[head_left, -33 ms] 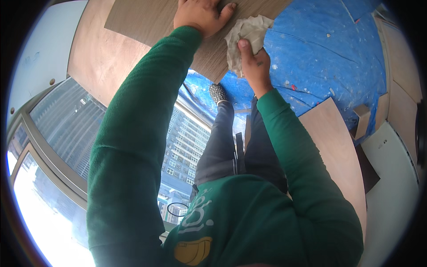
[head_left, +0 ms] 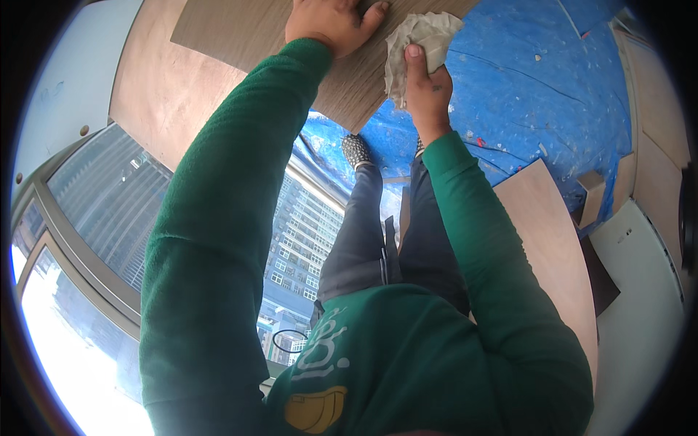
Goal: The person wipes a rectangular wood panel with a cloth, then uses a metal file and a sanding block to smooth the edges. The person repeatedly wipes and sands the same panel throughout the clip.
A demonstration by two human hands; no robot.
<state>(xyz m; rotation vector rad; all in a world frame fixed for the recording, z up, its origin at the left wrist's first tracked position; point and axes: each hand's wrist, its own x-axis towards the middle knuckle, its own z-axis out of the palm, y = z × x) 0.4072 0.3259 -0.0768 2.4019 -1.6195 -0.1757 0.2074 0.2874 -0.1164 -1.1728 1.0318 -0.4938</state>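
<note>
A brown wood-grain board [head_left: 240, 33] reaches in from the upper edge, one corner pointing toward me. My left hand [head_left: 334, 23] lies on it with the thumb spread out to the right; the fingertips are cut off by the top of the picture. In my right hand [head_left: 427, 91] is a crumpled greyish-beige rag [head_left: 429, 36], gripped with the thumb on top and the fingers hidden underneath. The rag is at the board's right edge, overlapping it.
Beneath the board on the left is a pale wooden panel [head_left: 163, 94]. Dusty blue sheeting [head_left: 523, 87] covers the floor, dotted with debris. My patterned shoe [head_left: 356, 151] stands below the board's corner. Another plywood panel [head_left: 549, 232] is at my right, a window [head_left: 109, 196] at my left.
My right hand and the rag have shifted a little up and to the right. My left hand stays on the board, nearly unmoved.
</note>
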